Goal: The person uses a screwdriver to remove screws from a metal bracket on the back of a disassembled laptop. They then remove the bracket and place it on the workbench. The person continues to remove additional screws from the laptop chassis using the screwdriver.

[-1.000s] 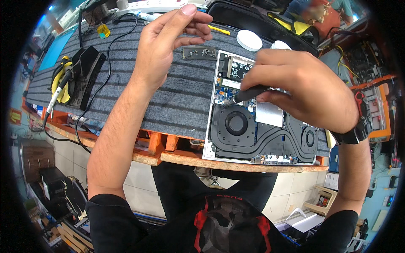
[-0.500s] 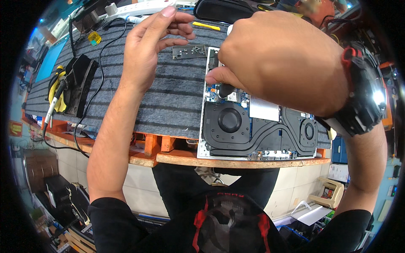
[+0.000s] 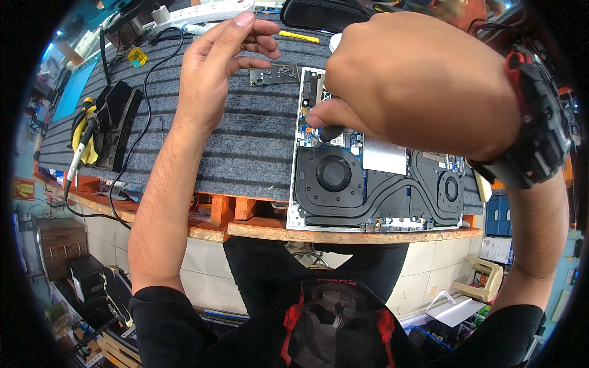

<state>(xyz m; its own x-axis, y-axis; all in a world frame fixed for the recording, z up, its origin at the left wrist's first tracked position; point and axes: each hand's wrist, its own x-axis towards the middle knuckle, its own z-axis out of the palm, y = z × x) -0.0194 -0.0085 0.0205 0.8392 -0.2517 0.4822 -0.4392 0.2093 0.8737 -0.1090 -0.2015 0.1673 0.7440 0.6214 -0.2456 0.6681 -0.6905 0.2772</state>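
Note:
An opened laptop [image 3: 388,208] lies at the table's front edge, its circuit board, two fans and dark heat pipes exposed. My right hand [image 3: 411,86] is closed over its upper part, gripping a dark-handled screwdriver [image 3: 332,133]. The screwdriver leans, its lower end by the top edge of the left fan [image 3: 334,175]; the exact contact point is too small to tell. My left hand [image 3: 211,70] is held up left of the laptop, fingers loosely curled and apart from the thumb, with nothing visible in it. Beside its fingertips lies a small dark tray [image 3: 265,76] holding several screws.
A striped grey mat [image 3: 245,153] covers the wooden table. On the left a soldering iron [image 3: 80,147] rests at a black stand, its cable [image 3: 147,113] crossing the mat. Farther back are a yellow pry tool [image 3: 299,37], a black case [image 3: 322,13] and a white power strip [image 3: 205,11].
My right hand has shifted slightly right, and the screwdriver leans more, with its lower end uncovered near the fan. The left hand has barely moved.

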